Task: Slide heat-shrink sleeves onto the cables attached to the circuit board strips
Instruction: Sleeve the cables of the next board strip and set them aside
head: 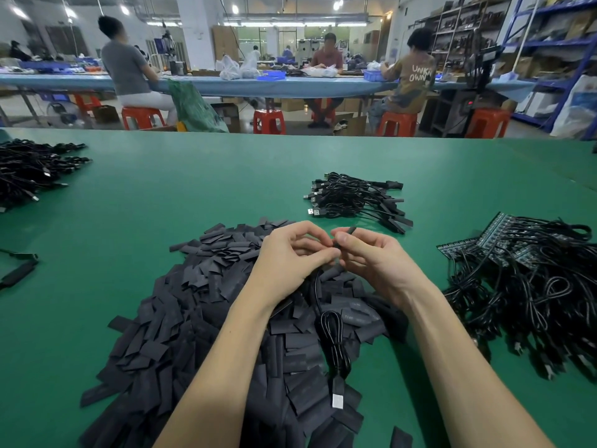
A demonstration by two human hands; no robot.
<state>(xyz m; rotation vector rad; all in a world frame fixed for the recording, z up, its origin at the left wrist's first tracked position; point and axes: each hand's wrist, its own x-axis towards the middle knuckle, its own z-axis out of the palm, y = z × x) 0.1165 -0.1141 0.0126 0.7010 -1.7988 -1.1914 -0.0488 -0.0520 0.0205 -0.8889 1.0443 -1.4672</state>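
Note:
A large heap of flat black heat-shrink sleeves point(200, 318) covers the green table in front of me. Above it my left hand point(290, 257) and my right hand point(371, 257) meet fingertip to fingertip. My right hand pinches a black heat-shrink sleeve point(347, 234) that sticks up between thumb and fingers. My left hand pinches the lower end of the same piece, where a black cable point(334, 337) comes out. The cable hangs down in a coil over the heap, and its USB plug point(337, 397) lies near the bottom. The board under the sleeve is hidden.
A pile of circuit board strips with cables point(517, 276) lies at the right. A bundle of sleeved cables point(358, 202) sits beyond my hands. More black cables point(29, 169) lie far left. People sit at a blue bench behind the table's far edge.

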